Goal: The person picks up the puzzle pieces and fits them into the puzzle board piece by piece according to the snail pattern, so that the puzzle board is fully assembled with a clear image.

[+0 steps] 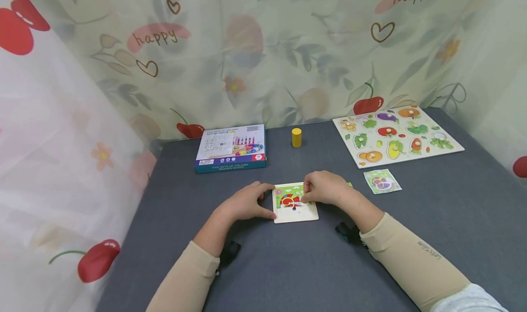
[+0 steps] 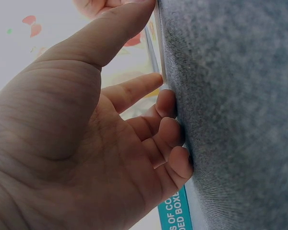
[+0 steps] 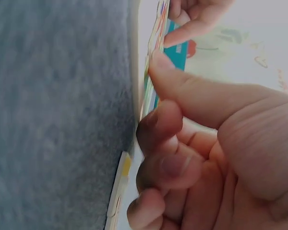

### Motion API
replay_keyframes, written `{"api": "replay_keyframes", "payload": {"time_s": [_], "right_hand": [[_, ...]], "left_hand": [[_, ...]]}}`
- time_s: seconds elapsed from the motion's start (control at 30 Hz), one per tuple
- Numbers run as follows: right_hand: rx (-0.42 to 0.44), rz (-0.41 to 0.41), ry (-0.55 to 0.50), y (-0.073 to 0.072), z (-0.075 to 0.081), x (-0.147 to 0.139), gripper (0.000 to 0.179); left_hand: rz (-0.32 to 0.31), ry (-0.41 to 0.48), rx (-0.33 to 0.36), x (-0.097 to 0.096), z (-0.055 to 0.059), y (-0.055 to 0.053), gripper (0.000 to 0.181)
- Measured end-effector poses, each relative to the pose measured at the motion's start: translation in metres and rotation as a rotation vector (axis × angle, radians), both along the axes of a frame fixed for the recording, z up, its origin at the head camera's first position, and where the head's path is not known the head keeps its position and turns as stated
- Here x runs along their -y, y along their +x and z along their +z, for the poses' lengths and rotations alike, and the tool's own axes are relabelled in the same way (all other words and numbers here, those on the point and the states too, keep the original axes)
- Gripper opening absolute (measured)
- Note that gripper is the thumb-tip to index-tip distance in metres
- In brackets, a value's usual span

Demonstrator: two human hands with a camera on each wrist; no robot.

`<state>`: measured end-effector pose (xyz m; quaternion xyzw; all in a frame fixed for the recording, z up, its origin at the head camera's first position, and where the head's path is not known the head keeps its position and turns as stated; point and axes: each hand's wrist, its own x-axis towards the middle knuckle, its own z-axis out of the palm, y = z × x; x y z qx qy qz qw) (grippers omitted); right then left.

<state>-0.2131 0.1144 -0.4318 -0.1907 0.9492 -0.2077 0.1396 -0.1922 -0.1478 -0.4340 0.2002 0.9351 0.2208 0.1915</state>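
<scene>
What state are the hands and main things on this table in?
Puzzle board: partly filled, near strip bare
Left hand: touching the board's left edge
Right hand: pinching what seems a puzzle piece
Vegetable board: flat, bearing pieces
Box: flat, looks closed
Yellow cylinder: upright
Picture square: flat

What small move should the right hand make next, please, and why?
Probably the right hand should press its piece gently flat on the board: its thumb and index finger hold the piece close against the board, while the left hand braces the board's left side. Whether the piece already lies flat is hard to tell.
</scene>
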Motion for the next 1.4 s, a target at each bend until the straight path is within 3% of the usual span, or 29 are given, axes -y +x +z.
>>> {"api": "replay_keyframes", "payload": {"time_s": [0.4,0.57,0.97,1.23,1.4], "right_hand": [[0.039,-0.229,0.092,0.007,0.005,0.002,0.042],[-0.002,-0.204,0.091,0.009,0.006,0.005,0.036],[0.013,-0.194,0.103,0.003,0.003,-0.003,0.036],[-0.016,-0.146,0.033,0.001,0.002,-0.003,0.035],[-0.007,-0.150,-0.030,0.003,0.012,-0.003,0.034]], "left_hand": [[-0.003,0.007,-0.012,0.001,-0.003,-0.001,0.084],[-0.002,0.006,-0.013,0.002,-0.003,-0.001,0.084],[-0.004,0.000,-0.014,0.000,-0.001,0.000,0.083],[-0.009,0.001,-0.013,0.001,-0.001,0.000,0.083],[-0.015,0.001,-0.018,0.001,-0.002,-0.001,0.083]]}}
